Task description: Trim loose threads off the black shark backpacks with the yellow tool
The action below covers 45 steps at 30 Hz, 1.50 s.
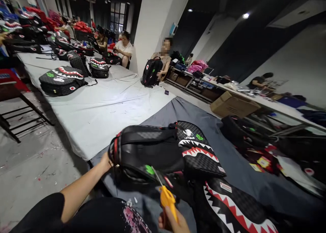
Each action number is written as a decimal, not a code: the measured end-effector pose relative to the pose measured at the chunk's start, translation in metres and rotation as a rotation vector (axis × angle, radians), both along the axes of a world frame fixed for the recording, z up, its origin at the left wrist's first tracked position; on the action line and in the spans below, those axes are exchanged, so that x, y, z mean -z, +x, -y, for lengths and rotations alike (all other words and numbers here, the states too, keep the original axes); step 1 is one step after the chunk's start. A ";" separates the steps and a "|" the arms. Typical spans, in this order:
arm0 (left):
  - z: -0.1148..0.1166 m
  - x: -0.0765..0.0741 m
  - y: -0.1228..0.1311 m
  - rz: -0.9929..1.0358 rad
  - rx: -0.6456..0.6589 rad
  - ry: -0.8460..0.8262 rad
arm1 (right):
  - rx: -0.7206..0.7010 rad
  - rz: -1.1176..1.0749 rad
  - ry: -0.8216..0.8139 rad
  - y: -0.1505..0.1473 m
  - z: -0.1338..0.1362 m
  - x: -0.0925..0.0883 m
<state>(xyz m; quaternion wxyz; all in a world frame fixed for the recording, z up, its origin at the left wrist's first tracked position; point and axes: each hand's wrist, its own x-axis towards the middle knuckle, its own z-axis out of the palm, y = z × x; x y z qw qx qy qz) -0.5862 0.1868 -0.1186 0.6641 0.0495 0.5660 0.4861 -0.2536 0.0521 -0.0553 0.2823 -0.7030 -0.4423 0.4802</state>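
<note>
A black backpack (152, 151) with red trim lies on its side on the dark cloth before me. My left hand (105, 161) grips its left end, fingers partly hidden behind the edge. My right hand (175, 221) is closed round the yellow handles of a pair of scissors (167, 199), whose blades point up and left over the backpack's lower side, near a green patch. Touching the backpack on the right is a checked panel (200, 150) with a white-and-red shark mouth. A second shark-mouth backpack (234, 206) lies at the lower right.
Finished-looking backpacks (62, 80) stand on the white-covered table (109, 104). Across it, a person holds a black backpack (152, 72) upright by a pillar. A cardboard box (234, 104) and dark bags (244, 131) lie to the right. A stool (22, 107) stands left.
</note>
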 end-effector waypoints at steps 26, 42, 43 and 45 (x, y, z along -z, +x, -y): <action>-0.023 -0.003 -0.014 -1.080 0.551 0.810 | -0.150 0.367 -0.014 -0.003 -0.148 -0.076; 0.014 0.016 0.023 -0.420 0.591 0.196 | -0.610 0.240 -0.179 -0.036 -0.139 -0.109; 0.022 0.014 0.032 -0.546 0.604 0.259 | -0.699 0.195 -0.256 -0.033 -0.139 -0.112; 0.038 0.009 0.047 -0.875 0.702 0.366 | -0.787 0.194 -0.353 -0.019 -0.140 -0.120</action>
